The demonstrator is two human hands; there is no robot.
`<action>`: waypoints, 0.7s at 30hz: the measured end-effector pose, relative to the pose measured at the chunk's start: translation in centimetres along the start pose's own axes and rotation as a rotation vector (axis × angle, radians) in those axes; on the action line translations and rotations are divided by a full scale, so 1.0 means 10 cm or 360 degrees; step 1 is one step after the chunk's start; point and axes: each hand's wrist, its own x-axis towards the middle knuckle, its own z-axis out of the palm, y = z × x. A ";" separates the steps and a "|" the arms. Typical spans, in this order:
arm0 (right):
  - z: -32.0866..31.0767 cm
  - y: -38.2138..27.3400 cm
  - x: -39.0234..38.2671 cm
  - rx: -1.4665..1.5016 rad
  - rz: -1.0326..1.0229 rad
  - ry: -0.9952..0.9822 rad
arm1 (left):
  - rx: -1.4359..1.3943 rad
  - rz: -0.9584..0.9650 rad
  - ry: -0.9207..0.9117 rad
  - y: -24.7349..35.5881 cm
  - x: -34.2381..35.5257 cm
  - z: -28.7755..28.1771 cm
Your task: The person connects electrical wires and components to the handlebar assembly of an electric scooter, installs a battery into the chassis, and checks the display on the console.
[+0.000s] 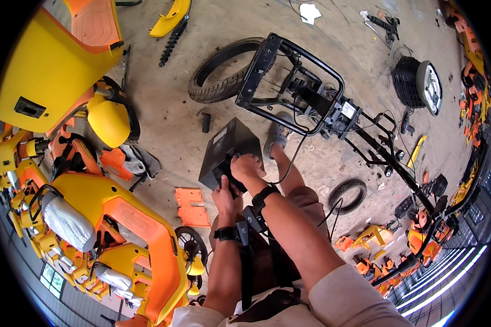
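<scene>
A black box-shaped battery pack (221,148) stands on the floor in front of me, its near end toward my body. My right hand (246,167) is closed at the near end, around the end of a black cable (292,159); the fingers hide the tip. That cable curves up to a bare black scooter frame (294,90). Just left of it, my left hand (223,195) is closed against the lower near edge of the pack, thumb upward. What lies under its fingers is partly hidden.
Beyond the pack lies a loose tyre (223,82), with a small black cylinder (206,122) nearer. Yellow and orange scooter bodies (114,201) crowd the left. An orange panel (191,207) lies close by. At right are a smaller tyre (348,196) and a black basket (406,82).
</scene>
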 end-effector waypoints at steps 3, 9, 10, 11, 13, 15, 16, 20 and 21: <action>-0.19 0.02 0.03 0.0314 0.0128 -0.0221 | -0.0112 -0.0065 0.0022 0.02 -0.02 0.05; -0.08 0.28 0.30 0.0173 0.0029 -0.0428 | 0.0036 -0.0011 -0.0005 0.02 -0.22 0.15; -0.01 0.30 0.29 0.0202 0.0016 -0.0367 | 0.0088 -0.0020 0.0017 0.01 -0.26 0.13; 0.05 0.32 0.28 0.0232 0.0006 -0.0307 | 0.0147 0.0017 0.0019 0.01 -0.25 0.14; 0.09 0.22 0.22 0.0229 0.0259 -0.0126 | 0.0283 0.0080 0.0030 0.08 -0.27 0.13; 0.05 0.17 0.09 0.0192 0.0226 -0.0126 | 0.0312 0.0071 0.0051 0.08 -0.27 0.09; 0.00 0.15 -0.01 0.0135 0.0200 -0.0132 | 0.0330 0.0090 0.0068 0.09 -0.29 0.07; -0.04 0.13 -0.32 0.0018 -0.0034 -0.0234 | 0.0259 0.0091 0.0146 0.09 -0.30 -0.16; -0.11 0.12 -0.54 0.0035 -0.0009 -0.0146 | 0.0278 0.0097 0.0169 0.12 -0.34 -0.17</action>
